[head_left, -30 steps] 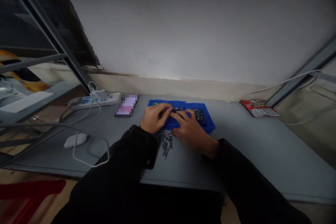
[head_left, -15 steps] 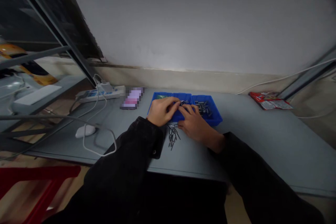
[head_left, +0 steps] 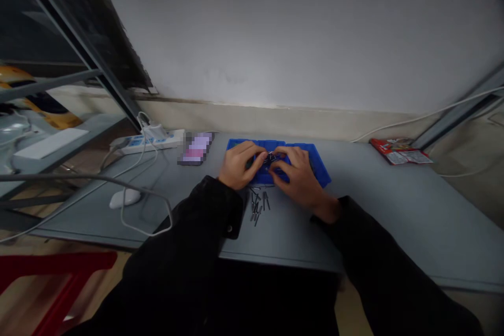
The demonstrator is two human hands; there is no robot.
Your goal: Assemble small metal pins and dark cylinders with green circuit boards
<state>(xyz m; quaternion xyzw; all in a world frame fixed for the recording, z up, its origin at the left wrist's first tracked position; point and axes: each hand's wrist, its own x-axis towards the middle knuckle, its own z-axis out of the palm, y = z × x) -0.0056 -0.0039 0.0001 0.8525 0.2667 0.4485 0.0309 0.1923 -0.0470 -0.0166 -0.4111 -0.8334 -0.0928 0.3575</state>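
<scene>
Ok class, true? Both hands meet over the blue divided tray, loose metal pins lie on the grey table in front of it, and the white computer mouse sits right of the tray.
Wrong on one point: the white computer mouse sits left of the blue divided tray, as the head view shows. The left hand, right hand and loose metal pins are as stated.

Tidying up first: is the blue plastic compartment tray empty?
Not empty. Small metal pieces show in the blue plastic compartment tray between the left hand and right hand; the hands hide most of the rest.
</scene>
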